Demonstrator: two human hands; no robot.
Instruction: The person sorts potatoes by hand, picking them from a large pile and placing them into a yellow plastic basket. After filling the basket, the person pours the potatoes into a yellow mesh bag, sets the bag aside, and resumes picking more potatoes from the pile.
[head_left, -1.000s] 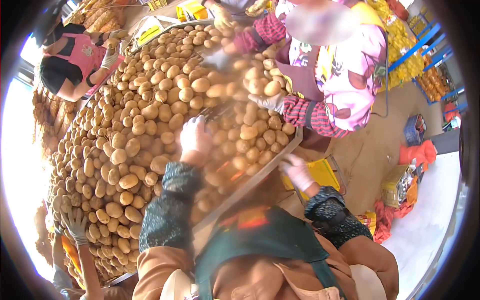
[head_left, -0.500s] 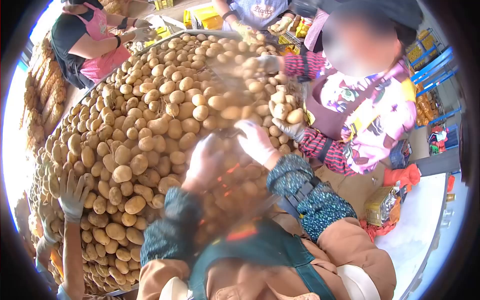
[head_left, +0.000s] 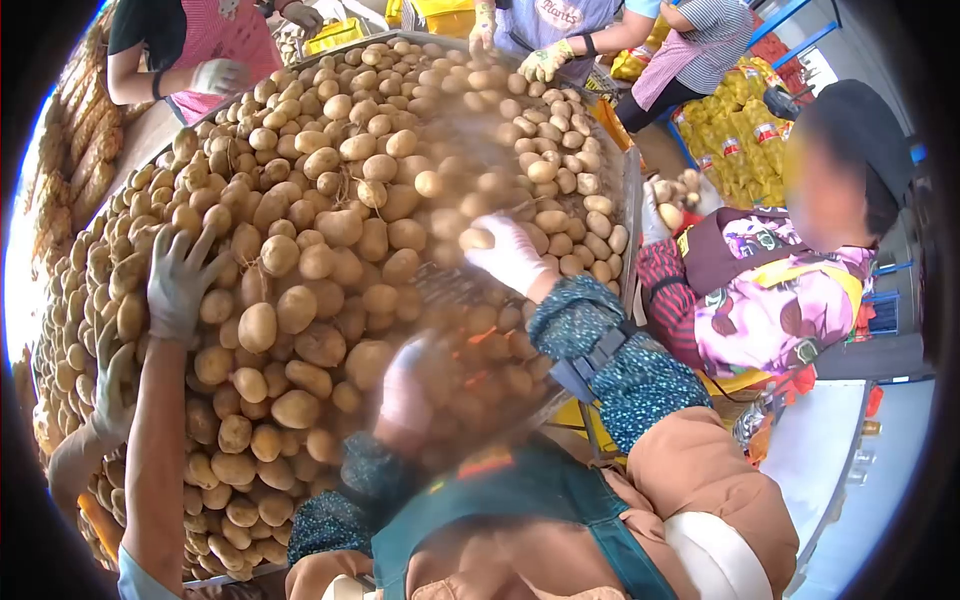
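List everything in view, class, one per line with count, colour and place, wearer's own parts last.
Table: one, grey-rimmed, centre
Potatoes: too many to count, tan, heaped on the table
People: at least five, mixed clothes, left, top and right
Brown sacks: several, brown, upper left
Yellow sacks: many, yellow, upper right
Blue rails: several, blue, upper right
White surface: one, white, lower right
Apron: one, green, bottom centre
Jacket: one, tan, bottom
Sleeves: two, dark teal, lower centre
Left hand: one, white-gloved, blurred, over potatoes
Right hand: one, white-gloved, centre, holding a potato
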